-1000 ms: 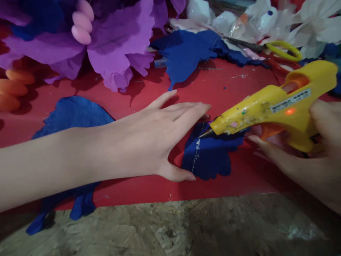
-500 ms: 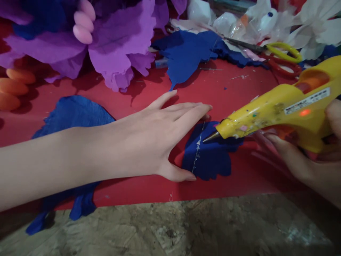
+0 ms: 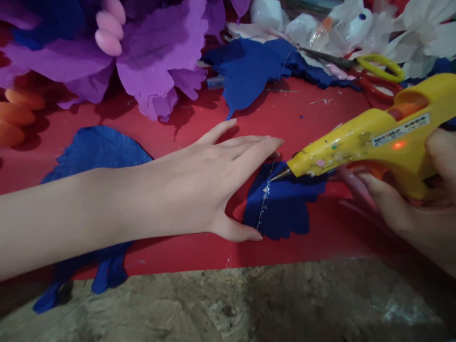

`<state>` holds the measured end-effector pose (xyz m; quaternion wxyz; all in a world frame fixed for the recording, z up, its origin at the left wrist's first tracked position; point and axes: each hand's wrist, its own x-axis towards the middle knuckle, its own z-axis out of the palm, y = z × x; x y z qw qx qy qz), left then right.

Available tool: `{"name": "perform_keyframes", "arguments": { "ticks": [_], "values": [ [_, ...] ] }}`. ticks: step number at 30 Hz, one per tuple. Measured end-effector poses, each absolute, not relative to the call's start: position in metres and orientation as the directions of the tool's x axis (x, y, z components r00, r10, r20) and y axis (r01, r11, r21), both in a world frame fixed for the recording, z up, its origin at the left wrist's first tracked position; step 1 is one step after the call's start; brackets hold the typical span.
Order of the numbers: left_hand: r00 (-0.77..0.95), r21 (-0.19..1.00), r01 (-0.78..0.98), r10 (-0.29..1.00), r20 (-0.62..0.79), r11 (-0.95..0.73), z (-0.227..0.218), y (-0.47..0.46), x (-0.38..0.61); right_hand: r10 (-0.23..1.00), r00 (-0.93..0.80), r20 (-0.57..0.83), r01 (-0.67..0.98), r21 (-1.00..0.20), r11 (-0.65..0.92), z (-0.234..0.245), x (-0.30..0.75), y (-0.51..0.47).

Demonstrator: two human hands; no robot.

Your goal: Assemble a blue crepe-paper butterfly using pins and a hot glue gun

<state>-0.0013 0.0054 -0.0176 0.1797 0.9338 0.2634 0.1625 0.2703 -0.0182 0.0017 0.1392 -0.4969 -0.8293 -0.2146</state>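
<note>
A blue crepe-paper petal [image 3: 289,209] lies flat on the red sheet [image 3: 185,254], with a thin wire [image 3: 260,218] running across it and small shiny blobs of glue along the wire. My left hand [image 3: 213,175] lies palm down with fingers spread; its thumb and forefinger press at the two ends of the wire. My right hand [image 3: 409,223] grips a yellow hot glue gun [image 3: 356,142], whose red light is lit. The metal nozzle touches or nearly touches the wire near its upper part. Under my left forearm rests another blue paper piece [image 3: 99,147].
Purple paper petals [image 3: 160,52] and pink oval pieces [image 3: 109,42] crowd the back left, orange ones [image 3: 17,116] below them. More blue paper [image 3: 245,71] lies behind my left hand. Scissors [image 3: 381,66] and white paper flowers [image 3: 423,42] are at the back right. Bare floor [image 3: 213,304] runs along the front.
The glue gun has moved slightly left and up, bringing its nozzle to the wire. Fresh shiny glue shows beneath the tip. My left hand stays in place.
</note>
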Motion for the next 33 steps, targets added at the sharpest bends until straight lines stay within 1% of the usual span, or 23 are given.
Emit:
{"name": "perform_keyframes", "arguments": {
  "ticks": [6, 11, 16, 18, 20, 23, 26, 29, 31, 33],
  "values": [
    [0.807, 0.42, 0.436, 0.552, 0.209, -0.796, -0.018, 0.006, -0.002, 0.737, -0.478, 0.478, 0.878, 0.222, 0.424, 0.002, 0.273, -0.022],
    [0.812, 0.426, 0.419, 0.541, 0.218, -0.802, -0.019, 0.007, -0.002, 0.711, -0.561, 0.424, 0.826, 0.225, 0.517, 0.005, 0.27, -0.023],
    [0.812, 0.416, 0.446, 0.554, 0.186, -0.793, -0.018, 0.005, -0.001, 0.698, -0.533, 0.478, 0.846, 0.293, 0.446, 0.001, 0.271, -0.02],
    [0.812, 0.415, 0.446, 0.553, 0.186, -0.793, -0.017, 0.005, -0.001, 0.723, -0.5, 0.477, 0.866, 0.305, 0.397, -0.002, 0.274, -0.02],
    [0.812, 0.408, 0.447, 0.553, 0.188, -0.796, -0.017, 0.004, -0.002, 0.754, -0.449, 0.48, 0.892, 0.294, 0.345, -0.005, 0.276, -0.021],
    [0.81, 0.411, 0.452, 0.557, 0.182, -0.792, -0.017, 0.004, -0.002, 0.764, -0.431, 0.481, 0.9, 0.296, 0.322, -0.006, 0.277, -0.02],
    [0.809, 0.422, 0.454, 0.561, 0.174, -0.785, -0.016, 0.005, -0.001, 0.748, -0.457, 0.481, 0.887, 0.312, 0.341, -0.005, 0.274, -0.019],
    [0.81, 0.425, 0.443, 0.556, 0.188, -0.789, -0.016, 0.005, -0.001, 0.731, -0.483, 0.482, 0.876, 0.279, 0.394, -0.001, 0.269, -0.019],
    [0.809, 0.425, 0.441, 0.555, 0.192, -0.79, -0.016, 0.005, -0.001, 0.752, -0.488, 0.444, 0.873, 0.24, 0.425, 0.002, 0.266, -0.021],
    [0.808, 0.43, 0.442, 0.558, 0.188, -0.787, -0.016, 0.005, -0.002, 0.763, -0.491, 0.42, 0.871, 0.228, 0.435, 0.003, 0.265, -0.024]
  ]
}}
